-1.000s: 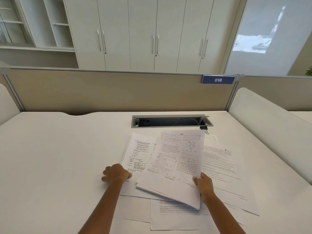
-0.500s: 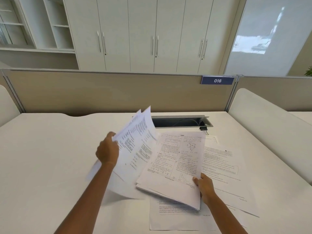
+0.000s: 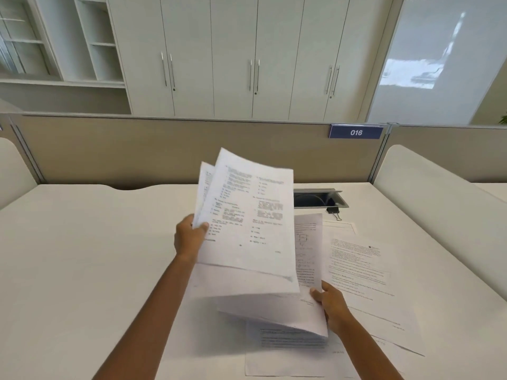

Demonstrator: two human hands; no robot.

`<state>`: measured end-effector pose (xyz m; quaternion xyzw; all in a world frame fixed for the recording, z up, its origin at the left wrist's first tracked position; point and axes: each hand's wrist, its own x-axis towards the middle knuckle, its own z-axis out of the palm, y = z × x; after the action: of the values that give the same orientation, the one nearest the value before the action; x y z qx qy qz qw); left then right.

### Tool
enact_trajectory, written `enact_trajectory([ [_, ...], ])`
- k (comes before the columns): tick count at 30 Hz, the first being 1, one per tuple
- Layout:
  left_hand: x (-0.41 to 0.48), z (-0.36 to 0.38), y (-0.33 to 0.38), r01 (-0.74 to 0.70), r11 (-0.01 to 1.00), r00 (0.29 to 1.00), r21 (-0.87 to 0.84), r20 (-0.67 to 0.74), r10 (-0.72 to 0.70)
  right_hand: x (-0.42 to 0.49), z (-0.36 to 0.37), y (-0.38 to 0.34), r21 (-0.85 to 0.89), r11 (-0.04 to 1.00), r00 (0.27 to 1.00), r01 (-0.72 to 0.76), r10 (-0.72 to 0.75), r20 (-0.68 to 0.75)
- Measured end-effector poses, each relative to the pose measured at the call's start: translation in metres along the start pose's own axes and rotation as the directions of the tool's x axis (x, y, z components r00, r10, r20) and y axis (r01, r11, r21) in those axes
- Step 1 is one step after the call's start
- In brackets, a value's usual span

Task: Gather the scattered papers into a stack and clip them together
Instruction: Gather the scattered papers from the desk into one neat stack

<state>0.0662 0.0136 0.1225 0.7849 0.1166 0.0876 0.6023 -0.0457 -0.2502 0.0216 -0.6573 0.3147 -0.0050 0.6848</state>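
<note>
head cam | single view | looks forward and down | close over desk point(image 3: 82, 256) | faces partition point(image 3: 137, 149)

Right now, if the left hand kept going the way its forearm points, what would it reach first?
Probably bare desk, then the beige partition. The left hand points up and away; depth is unclear.

An office: partitioned desk point(image 3: 82, 256), numbered sign point(image 3: 355, 132), tall cupboards point(image 3: 233, 56)

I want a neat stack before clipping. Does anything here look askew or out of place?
Yes. Several sheets still lie fanned at different angles on the desk, and the binder clip sits unused by the cable slot. The left hand holds loose pages raised; the right hand grips a partial stack.
</note>
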Motion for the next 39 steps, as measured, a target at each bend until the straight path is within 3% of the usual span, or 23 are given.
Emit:
enact_trajectory([
  [7, -0.012, 0.020, -0.048, 0.174, 0.982, 0.958, 0.071, 0.220, -0.186, -0.005, 0.004, -0.010, -0.004, 1.000, 0.996, -0.014, 0.014, 0.090],
  [11, -0.020, 0.014, -0.055, 0.320, 0.947, 0.855, 0.007, 0.428, -0.292, -0.006, 0.002, -0.011, -0.012, 1.000, 0.994, 0.011, -0.010, 0.106],
  [14, -0.029, 0.011, -0.055, 0.392, 0.917, 0.757, -0.070, 0.591, -0.278, -0.012, 0.003, -0.015, 0.019, 0.998, 0.991, 0.052, -0.054, 0.123],
  [19, -0.036, 0.020, -0.045, 0.157, 0.973, 0.904, -0.172, 0.420, -0.072, -0.016, 0.009, -0.026, 0.061, 0.989, 0.983, 0.132, -0.139, 0.120],
  [22, -0.037, 0.024, -0.037, 0.019, 0.981, 0.940, -0.194, 0.339, 0.049, -0.020, 0.018, -0.043, -0.051, 0.939, 0.940, 0.341, -0.338, 0.054],
  [25, -0.036, 0.023, -0.025, -0.066, 0.952, 0.936, -0.297, 0.311, 0.162, -0.021, 0.022, -0.059, -0.045, 0.855, 0.854, 0.517, -0.519, -0.031],
  [32, -0.025, 0.003, 0.020, -0.207, 0.865, 0.860, -0.458, 0.336, 0.384, -0.029, 0.027, -0.087, 0.068, 0.755, 0.756, 0.652, -0.654, 0.012],
  [39, -0.032, 0.011, 0.024, -0.163, 0.867, 0.868, -0.471, 0.348, 0.353, -0.041, 0.038, -0.084, -0.001, 0.734, 0.733, 0.679, -0.678, -0.051],
])
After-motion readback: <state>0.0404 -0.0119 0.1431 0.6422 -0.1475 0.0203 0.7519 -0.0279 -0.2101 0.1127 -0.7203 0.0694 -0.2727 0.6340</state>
